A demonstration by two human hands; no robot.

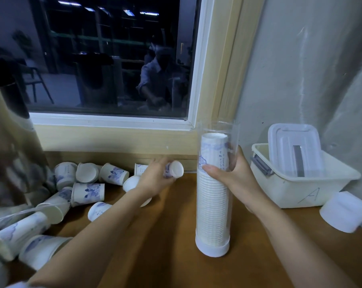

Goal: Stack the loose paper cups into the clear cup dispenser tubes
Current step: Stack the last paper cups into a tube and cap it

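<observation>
Head view: tube nearly full, next cup in hand.
My left hand [155,177] is curled round one white blue-printed paper cup [174,169]. My right hand [232,173] grips the clear plastic dispenser tube [214,204], upright on the brown wooden counter [176,256]. The stack inside sits base-up near the rim (little room left), so I judge a skewed cup could jam at the mouth or tip the tube. The loose cups [88,191] lie on their sides at left and could roll.

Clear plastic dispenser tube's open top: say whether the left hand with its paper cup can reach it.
Probably yes: nothing blocks the left hand, and the right hand grips the tube lower down.
</observation>
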